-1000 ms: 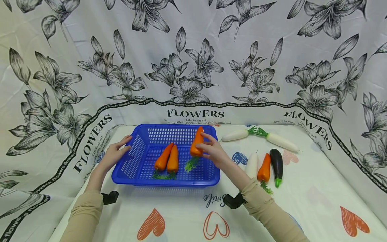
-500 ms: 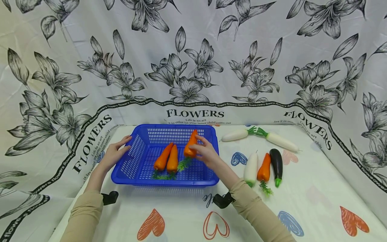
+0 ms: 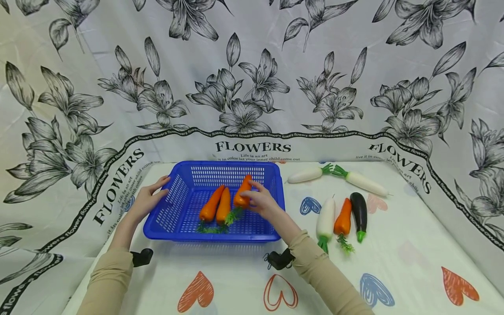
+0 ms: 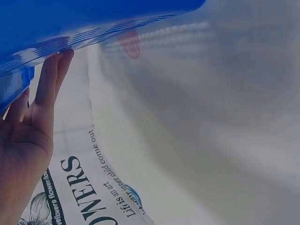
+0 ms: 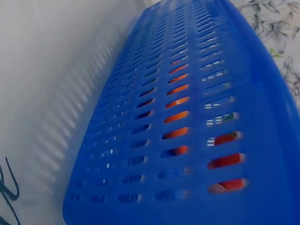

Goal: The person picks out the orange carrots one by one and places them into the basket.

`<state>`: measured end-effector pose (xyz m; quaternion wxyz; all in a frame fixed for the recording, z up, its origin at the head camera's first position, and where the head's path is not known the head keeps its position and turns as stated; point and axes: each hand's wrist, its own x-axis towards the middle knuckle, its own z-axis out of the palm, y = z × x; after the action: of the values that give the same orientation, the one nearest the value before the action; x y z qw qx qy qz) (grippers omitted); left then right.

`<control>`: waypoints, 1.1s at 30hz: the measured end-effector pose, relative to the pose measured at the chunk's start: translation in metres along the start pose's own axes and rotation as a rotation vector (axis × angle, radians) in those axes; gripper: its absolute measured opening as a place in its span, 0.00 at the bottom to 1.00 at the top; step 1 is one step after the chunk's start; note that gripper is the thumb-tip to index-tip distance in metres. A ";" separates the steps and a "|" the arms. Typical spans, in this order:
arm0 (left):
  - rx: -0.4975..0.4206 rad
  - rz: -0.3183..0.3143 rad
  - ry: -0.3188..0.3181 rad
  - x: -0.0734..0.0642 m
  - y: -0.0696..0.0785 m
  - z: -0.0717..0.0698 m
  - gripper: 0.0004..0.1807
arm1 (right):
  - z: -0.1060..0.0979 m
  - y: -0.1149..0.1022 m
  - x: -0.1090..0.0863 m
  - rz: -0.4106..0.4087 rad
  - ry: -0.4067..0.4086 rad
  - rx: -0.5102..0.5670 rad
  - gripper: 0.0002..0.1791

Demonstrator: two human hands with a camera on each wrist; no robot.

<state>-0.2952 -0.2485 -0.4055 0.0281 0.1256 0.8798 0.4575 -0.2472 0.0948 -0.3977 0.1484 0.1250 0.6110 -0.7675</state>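
My right hand pinches an orange carrot with green leaves, low inside the blue plastic basket. Just left of it, two more carrots lie side by side in the basket, the nearer one a paler orange carrot. My left hand holds the basket's left rim. In the left wrist view, the fingers of that hand reach up against the basket's outer side. Through the slots in the right wrist view, bits of orange carrot show; the slotted wall mostly hides the right hand there.
Right of the basket, a white radish, a carrot and a dark eggplant lie in a row. Behind them are two more white radishes, one at left and one at right. A floral curtain rises behind the table.
My right hand has moved left and slightly down with the carrot, from the basket's right side toward the two carrots inside. The left hand has stayed at the rim.
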 end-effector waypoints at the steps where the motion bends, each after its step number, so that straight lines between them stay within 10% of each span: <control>1: 0.000 -0.002 -0.001 0.000 0.000 0.000 0.29 | 0.000 0.001 0.000 0.005 0.000 -0.006 0.36; 33: -0.019 0.004 -0.007 0.001 -0.003 0.001 0.29 | 0.023 0.017 0.009 0.111 0.109 -0.297 0.31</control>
<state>-0.2970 -0.2491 -0.4087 0.0314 0.1287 0.8750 0.4656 -0.2490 0.0681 -0.4113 0.1742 0.1765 0.7171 -0.6513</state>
